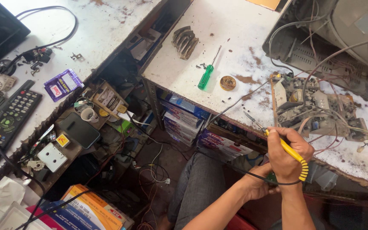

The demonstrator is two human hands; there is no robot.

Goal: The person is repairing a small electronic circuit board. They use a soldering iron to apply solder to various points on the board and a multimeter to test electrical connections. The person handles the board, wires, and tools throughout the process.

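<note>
**Iron on the board, near tabletop edge**

Right hand [287,149] is wrapped round the yellow soldering iron [292,154], tip [252,120] pointing up-left just beside the circuit board [311,108] at the near edge of the tabletop [231,38]. Left hand [258,185] sits below the edge, under the right wrist, partly hidden; can't tell what it grips. Its fingers look curled.

To do it well, I'd say: brace the right wrist on the tabletop edge, keep the black cord [235,168] off the tip, touch one joint only, stay off the loose wires [333,76]. Green screwdriver [206,76] and round flux tin [228,83] lie further in, mid tabletop.
</note>
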